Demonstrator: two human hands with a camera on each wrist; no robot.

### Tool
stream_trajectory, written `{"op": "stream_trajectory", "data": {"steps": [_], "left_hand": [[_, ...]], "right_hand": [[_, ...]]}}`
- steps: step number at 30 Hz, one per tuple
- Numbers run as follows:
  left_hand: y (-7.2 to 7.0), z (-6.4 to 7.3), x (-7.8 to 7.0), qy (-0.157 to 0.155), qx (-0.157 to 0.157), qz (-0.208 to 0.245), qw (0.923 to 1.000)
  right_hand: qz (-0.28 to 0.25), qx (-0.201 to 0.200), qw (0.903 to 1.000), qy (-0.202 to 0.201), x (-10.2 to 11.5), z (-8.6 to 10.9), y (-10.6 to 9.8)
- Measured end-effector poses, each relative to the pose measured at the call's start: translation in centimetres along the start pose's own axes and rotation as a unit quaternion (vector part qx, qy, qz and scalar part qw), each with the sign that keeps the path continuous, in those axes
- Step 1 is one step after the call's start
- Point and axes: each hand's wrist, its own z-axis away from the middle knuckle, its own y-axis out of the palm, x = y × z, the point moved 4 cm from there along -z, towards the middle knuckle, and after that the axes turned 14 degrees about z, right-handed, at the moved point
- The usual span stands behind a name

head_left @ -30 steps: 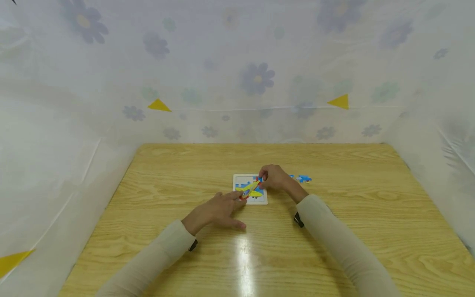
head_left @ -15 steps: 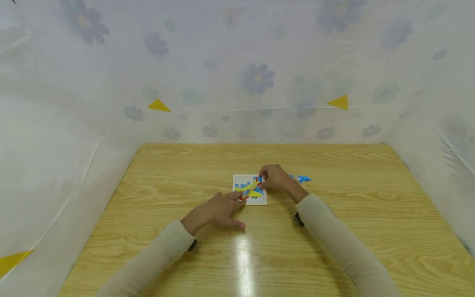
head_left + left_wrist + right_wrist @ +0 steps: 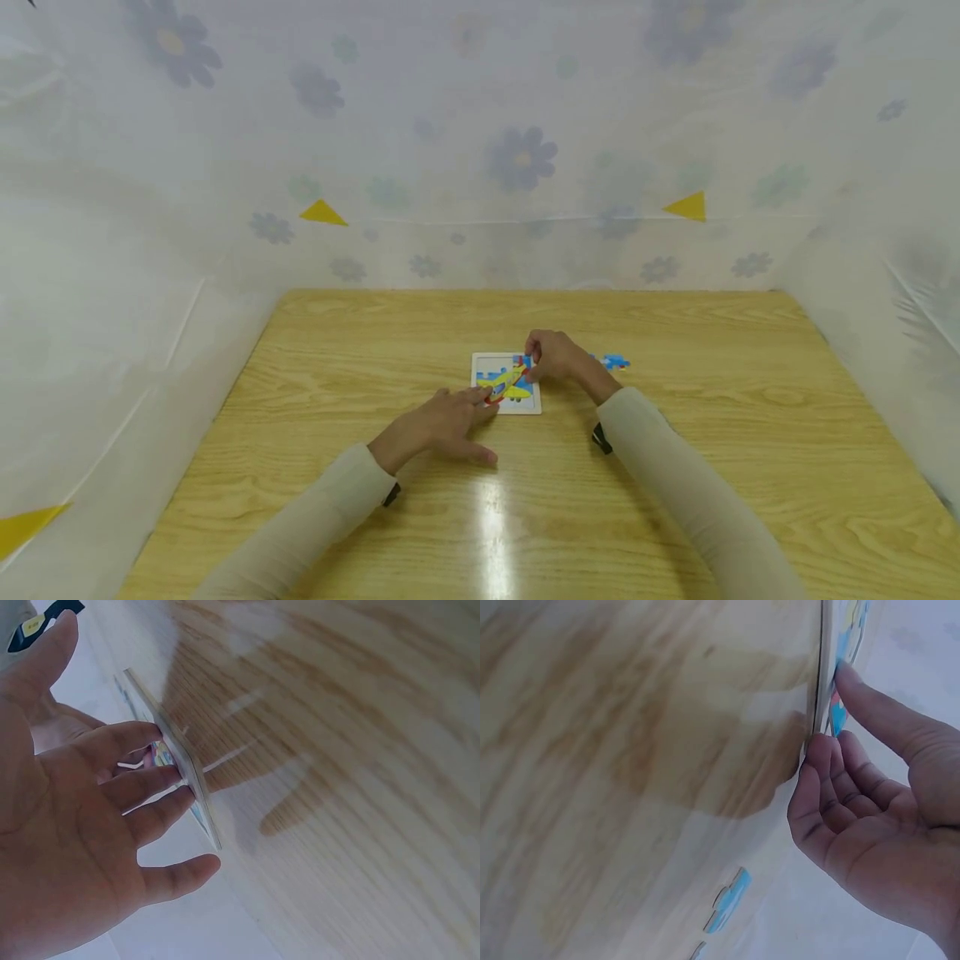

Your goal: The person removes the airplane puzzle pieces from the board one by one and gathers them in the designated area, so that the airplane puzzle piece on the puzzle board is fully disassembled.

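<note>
The person's left hand (image 3: 446, 421), fingers straight and spread, touches the near left corner of the airplane puzzle (image 3: 517, 411) mid-table, while the right hand (image 3: 555, 357), fingers curled, grips its right edge.

Wavy grain all across the yellowish table (image 3: 337, 350), and a bright streak of glare (image 3: 495, 533) down its near part! Midway across, flat on the wood, lies the square, pale-rimmed puzzle (image 3: 517, 412); near it, on the right, loose blue pieces (image 3: 617, 362).
</note>
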Motion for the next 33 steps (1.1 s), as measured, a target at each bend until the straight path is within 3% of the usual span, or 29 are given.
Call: {"op": "stream_trajectory", "data": {"steps": [15, 24, 33], "left_hand": [[-0.3, 0.2, -0.3, -0.007, 0.002, -0.001, 1.0], [0.0, 0.2, -0.3, -0.013, 0.006, 0.01, 0.9998], [-0.1, 0.1, -0.1, -0.017, 0.005, 0.005, 0.9998]], "right_hand": [[0.022, -0.019, 0.9996, -0.004, 0.9, 0.3, -0.6], [-0.006, -0.062, 0.9979, -0.018, 0.1, 0.3, -0.6], [-0.02, -0.064, 0.9976, -0.015, -0.2, 0.5, -1.1]]}}
